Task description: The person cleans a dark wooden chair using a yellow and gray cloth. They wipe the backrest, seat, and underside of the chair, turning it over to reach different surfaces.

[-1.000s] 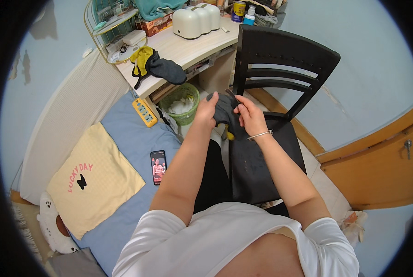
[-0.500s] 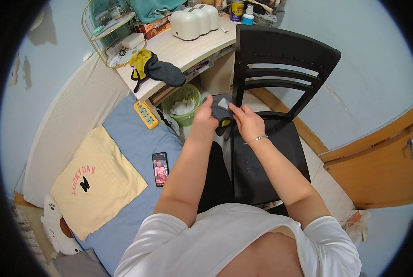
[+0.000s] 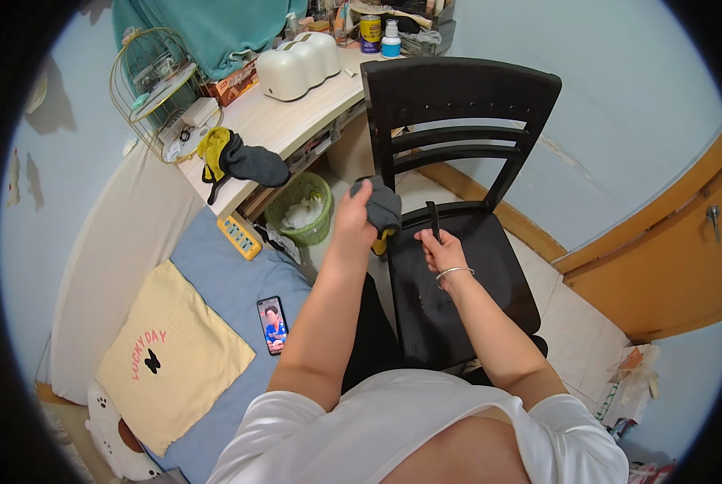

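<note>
My left hand (image 3: 356, 222) is closed on a soft dark-grey fabric piece (image 3: 383, 208) with a yellow lining, bunched up above the front of the chair seat. Its exact kind is hard to make out. A little to the right, my right hand (image 3: 440, 252) pinches a narrow black strip (image 3: 433, 214) that points up and away. Whether this strip joins the fabric piece does not show. On the desk's near left corner lies a similar grey fabric piece (image 3: 252, 164), with yellow lining and a black strap hanging over the edge.
A black wooden chair (image 3: 458, 290) stands just ahead. Left of it are a green wastebasket (image 3: 321, 222) with white tissue and the desk (image 3: 248, 125) with a white toaster-like appliance (image 3: 298, 68). A phone (image 3: 272, 325), yellow power strip (image 3: 239, 236) and cream pillow (image 3: 175, 355) lie on the blue bed.
My right hand has moved away from the fabric piece, down and right, now with the black strip in its fingers. The fabric stays in my left hand. The whole view has shifted slightly.
</note>
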Action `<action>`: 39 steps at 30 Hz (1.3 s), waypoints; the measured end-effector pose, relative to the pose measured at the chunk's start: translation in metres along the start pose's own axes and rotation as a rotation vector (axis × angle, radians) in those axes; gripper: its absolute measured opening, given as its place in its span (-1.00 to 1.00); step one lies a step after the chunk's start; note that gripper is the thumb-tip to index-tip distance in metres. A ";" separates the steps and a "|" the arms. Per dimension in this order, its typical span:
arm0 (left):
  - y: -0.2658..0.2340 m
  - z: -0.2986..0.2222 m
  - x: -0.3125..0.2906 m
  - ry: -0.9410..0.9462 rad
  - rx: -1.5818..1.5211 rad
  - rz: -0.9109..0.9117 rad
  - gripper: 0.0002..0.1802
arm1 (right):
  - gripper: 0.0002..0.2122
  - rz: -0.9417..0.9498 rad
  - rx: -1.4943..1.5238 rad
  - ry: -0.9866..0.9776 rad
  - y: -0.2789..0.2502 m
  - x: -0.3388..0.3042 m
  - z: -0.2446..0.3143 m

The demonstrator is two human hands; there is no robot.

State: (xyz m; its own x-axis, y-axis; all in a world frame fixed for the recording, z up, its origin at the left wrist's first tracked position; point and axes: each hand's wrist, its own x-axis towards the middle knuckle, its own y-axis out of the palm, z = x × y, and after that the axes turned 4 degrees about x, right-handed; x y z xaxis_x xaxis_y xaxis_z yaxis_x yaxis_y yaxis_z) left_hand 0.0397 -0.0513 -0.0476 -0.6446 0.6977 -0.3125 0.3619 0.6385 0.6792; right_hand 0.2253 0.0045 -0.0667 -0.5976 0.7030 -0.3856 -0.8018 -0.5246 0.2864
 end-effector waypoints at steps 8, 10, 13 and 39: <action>0.087 0.011 -0.012 0.105 0.589 0.391 -0.65 | -0.82 -0.209 0.173 -0.217 0.000 0.014 0.031; 0.113 0.003 0.003 0.198 0.686 0.457 -0.69 | -0.81 -0.222 0.138 -0.331 0.003 0.021 0.056; 0.129 0.002 0.041 0.221 0.642 0.346 -0.73 | -0.74 -0.197 0.056 -0.555 0.014 0.051 0.093; 0.088 -0.063 0.057 0.811 1.033 -0.033 -0.58 | -0.54 -0.179 -1.428 -1.183 0.002 0.106 0.118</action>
State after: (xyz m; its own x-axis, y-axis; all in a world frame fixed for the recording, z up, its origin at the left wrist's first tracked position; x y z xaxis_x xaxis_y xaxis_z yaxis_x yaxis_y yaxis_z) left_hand -0.0075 0.0238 0.0361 -0.7508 0.5160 0.4125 0.4503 0.8566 -0.2519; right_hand 0.1601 0.1351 -0.0033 -0.7099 0.3864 0.5889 -0.6143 0.0694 -0.7860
